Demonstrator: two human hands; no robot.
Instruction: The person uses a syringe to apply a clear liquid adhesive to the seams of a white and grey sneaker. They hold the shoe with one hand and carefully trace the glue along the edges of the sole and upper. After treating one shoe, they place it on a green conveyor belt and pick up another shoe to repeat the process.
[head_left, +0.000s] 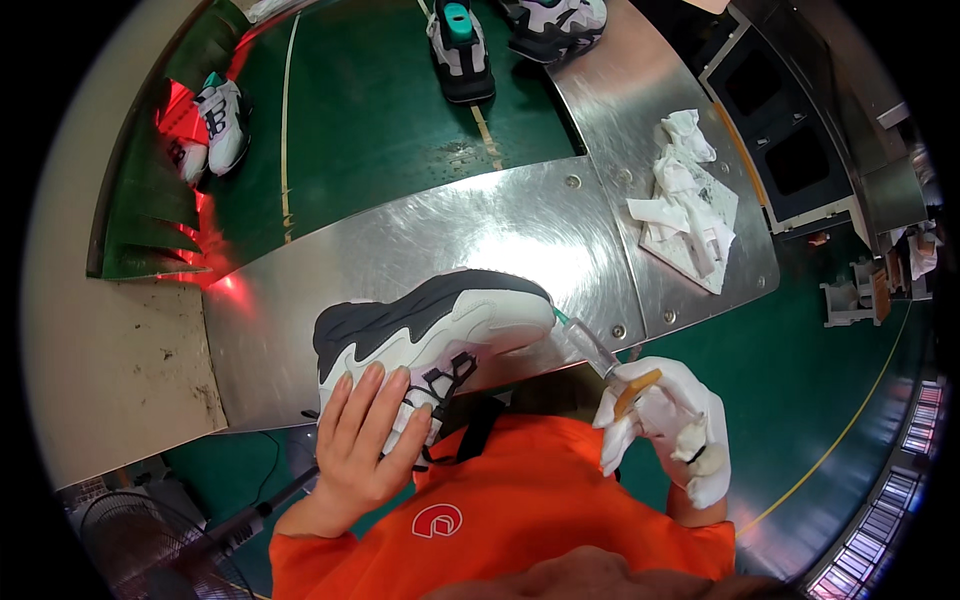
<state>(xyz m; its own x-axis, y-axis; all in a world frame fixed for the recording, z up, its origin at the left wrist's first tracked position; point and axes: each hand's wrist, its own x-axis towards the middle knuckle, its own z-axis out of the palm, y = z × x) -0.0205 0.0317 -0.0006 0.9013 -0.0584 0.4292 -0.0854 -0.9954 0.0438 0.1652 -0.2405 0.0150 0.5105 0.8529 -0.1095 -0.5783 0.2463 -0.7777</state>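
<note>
A white sneaker with a black sole (440, 325) is tipped on its side at the front edge of the metal table, its toe pointing right. My bare left hand (368, 430) grips it, fingers spread across the white upper beside the black laces. In a white glove, my right hand (665, 420) is closed around a clear syringe-like tube (592, 350) with a thin green tip. That tip meets, or comes very near, the sole edge at the toe. An orange-brown piece (637, 393) shows at the gloved fingers; I cannot tell what it is.
Beyond the metal table (400, 240) runs a green conveyor belt (350, 110). It carries a sneaker (460, 55) in the middle and another (225, 125) by the red-lit opening at left. Crumpled white wipes (685, 205) lie at right. A fan (150, 545) stands lower left.
</note>
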